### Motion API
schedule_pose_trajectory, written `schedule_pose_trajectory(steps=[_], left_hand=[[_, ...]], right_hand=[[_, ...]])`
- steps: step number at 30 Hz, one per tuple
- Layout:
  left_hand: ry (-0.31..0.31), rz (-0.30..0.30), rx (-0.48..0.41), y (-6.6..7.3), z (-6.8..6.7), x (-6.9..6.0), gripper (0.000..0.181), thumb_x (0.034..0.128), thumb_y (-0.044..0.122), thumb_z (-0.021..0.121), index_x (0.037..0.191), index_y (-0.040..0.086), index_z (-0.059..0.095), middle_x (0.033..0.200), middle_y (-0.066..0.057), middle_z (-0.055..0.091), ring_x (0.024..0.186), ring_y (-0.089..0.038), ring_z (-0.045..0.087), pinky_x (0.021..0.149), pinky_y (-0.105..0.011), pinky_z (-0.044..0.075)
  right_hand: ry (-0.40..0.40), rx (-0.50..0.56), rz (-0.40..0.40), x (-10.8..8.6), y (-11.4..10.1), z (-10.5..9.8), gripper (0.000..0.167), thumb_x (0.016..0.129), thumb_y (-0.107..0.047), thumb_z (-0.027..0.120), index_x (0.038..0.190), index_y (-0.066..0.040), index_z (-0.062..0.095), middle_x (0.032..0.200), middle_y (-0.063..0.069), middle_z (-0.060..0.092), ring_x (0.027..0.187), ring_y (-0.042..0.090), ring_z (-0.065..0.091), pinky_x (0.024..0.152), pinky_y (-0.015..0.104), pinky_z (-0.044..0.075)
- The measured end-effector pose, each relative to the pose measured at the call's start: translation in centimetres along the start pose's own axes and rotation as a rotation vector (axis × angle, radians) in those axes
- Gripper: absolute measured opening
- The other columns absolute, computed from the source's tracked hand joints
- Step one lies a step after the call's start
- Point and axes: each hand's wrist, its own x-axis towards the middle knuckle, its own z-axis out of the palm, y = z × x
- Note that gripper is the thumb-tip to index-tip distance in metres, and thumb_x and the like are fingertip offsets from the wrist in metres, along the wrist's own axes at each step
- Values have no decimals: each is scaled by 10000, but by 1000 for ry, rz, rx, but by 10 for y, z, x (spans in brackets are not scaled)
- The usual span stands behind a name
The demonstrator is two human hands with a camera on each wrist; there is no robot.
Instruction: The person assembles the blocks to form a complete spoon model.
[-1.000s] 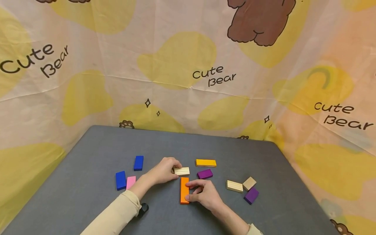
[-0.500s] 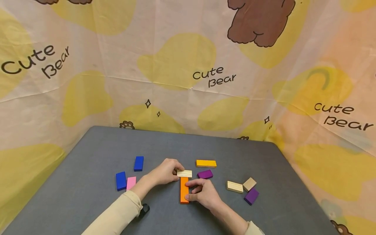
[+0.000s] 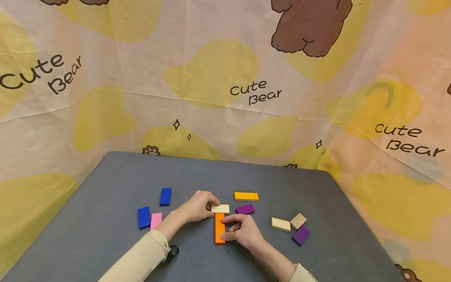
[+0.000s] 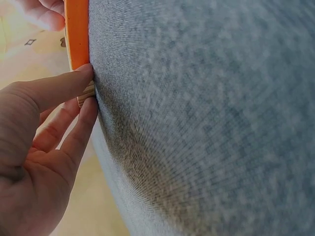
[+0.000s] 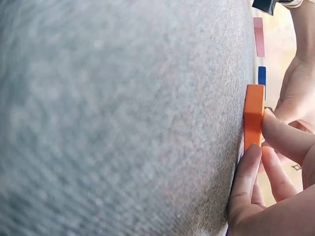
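Note:
My left hand (image 3: 199,205) pinches a pale striped wooden block (image 3: 220,208) by its left end, between thumb and fingers. That block lies crosswise at the far end of an orange block (image 3: 220,229), and the two appear to touch, forming a T. My right hand (image 3: 244,231) holds the orange block from its right side, index finger near the far end and thumb nearer the front. In the left wrist view the left hand (image 4: 54,132) mostly covers the pale block. The right wrist view has the orange block (image 5: 254,115) lying flat at the right fingertips.
Right of the hands lie a yellow block (image 3: 246,196), a purple block (image 3: 245,209), and a cluster with a striped block (image 3: 280,224), a plain block (image 3: 298,221) and another purple block (image 3: 300,236). At left are blue blocks (image 3: 144,217) and a pink block (image 3: 156,221), partly behind the forearm.
My left hand has slid the pale block a little right and nearer, from apart to the far end of the orange block. My right hand has stayed on the orange block.

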Motion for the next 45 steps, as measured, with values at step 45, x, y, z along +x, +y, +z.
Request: schedule_pose_trajectory(steps=[45], left_hand=[[22,-13,77,16,-4,-24,366,856,213,778,1186,75,700,1193,-5,605,1120,-242,522,973,-466,435]], right_hand=[[-29,-4,10,5,1,-2,352,702,-71,887,1024,-102,749,964,31,668,659,196,564,600,292,504]])
